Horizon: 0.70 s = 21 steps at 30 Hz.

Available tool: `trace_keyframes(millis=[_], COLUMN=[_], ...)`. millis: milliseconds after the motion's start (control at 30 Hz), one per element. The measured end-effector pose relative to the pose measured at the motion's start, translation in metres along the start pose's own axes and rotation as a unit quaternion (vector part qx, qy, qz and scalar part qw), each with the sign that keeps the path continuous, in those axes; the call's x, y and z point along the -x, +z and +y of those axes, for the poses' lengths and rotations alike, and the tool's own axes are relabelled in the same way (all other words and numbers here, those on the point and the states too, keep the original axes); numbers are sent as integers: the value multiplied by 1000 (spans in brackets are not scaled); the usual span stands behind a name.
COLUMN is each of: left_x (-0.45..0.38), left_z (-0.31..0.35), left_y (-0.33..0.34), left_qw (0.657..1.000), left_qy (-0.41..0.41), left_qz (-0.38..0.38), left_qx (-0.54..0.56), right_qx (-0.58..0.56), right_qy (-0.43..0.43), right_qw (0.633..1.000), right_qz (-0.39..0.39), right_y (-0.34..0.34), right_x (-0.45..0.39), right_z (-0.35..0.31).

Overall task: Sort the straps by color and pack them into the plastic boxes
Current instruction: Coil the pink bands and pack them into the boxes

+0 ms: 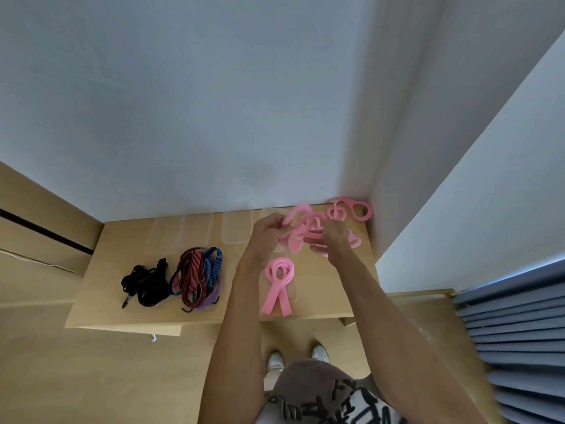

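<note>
My left hand (269, 229) and my right hand (334, 237) both grip a tangle of pink straps (305, 231) above the right part of the wooden tabletop (101, 289). Another pink strap (278, 284), looped with two tails, lies in a clear plastic box (295, 289) near the front edge. A further pink loop (351, 209) lies in the far right corner. Black straps (145, 281) are heaped at the left, beside a bundle of red, blue and purple straps (197, 275). Clear plastic boxes (180, 232) stand along the wall.
A white wall runs behind the table and meets a second wall at the right corner. Grey-blue slatted blinds (516, 332) sit at the right. Wooden floor and my white shoes (275, 361) show below the table's front edge.
</note>
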<state>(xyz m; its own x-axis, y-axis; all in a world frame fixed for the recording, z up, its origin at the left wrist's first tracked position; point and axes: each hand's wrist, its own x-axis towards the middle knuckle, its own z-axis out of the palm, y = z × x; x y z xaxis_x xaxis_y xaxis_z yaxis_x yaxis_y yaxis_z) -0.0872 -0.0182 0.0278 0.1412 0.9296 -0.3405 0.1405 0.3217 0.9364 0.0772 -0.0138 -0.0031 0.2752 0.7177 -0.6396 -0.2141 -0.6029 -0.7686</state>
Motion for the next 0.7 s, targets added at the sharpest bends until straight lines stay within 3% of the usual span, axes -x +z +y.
trace_keyframes(millis=[133,233,333,500,567,700], left_x=[-4,-14,-21,-26,-25,-23], left_z=[-4,-10,-14,-23,-32,-47], left_y=[-19,-21,-18,-37,-45,-52], left_qw=[990,996,983,986,979,978], left_qy=[2,-11,16,2,-8,-2], left_qz=[68,87,135,152,164,156], left_qx=[121,1,-123,-63,-118,-140], right_qx=[-31,-5,-59,-145,-159,-27], right_qy=[0,-39,-63,-53,-38,-112], right_qw=[999,998,994,986,982,988], right_qz=[-12,-50,-71,-58,-92,-103], right_y=[15,37,60,79,83,95], right_x=[0,5,12,12,14,22], right_z=[2,4,1,-6,-5,4])
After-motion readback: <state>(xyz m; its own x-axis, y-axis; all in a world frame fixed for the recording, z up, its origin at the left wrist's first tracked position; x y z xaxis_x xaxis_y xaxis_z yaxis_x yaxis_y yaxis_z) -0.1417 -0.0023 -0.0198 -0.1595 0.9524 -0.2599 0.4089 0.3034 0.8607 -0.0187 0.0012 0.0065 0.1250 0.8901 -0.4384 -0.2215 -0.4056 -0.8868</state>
